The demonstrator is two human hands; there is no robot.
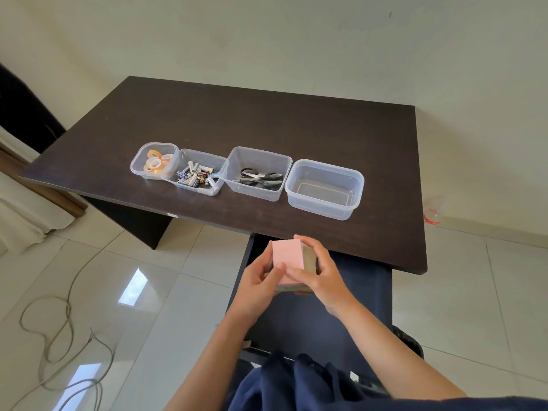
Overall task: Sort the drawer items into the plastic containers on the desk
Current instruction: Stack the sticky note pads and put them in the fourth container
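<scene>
A thick pink block of sticky notes (288,258) is held above the open dark drawer (355,292), just in front of the desk's near edge. My left hand (261,280) grips its left side and my right hand (320,271) grips its right side. On the dark desk (267,120) stands a row of clear plastic containers: one with tape rolls (154,161), one with batteries (195,173), one with scissors (258,175) and an empty one (324,189) at the right.
A grey cable (59,327) loops over the tiled floor at the left. A plastic bottle (433,210) lies by the wall to the right of the desk. Curtains hang at the far left.
</scene>
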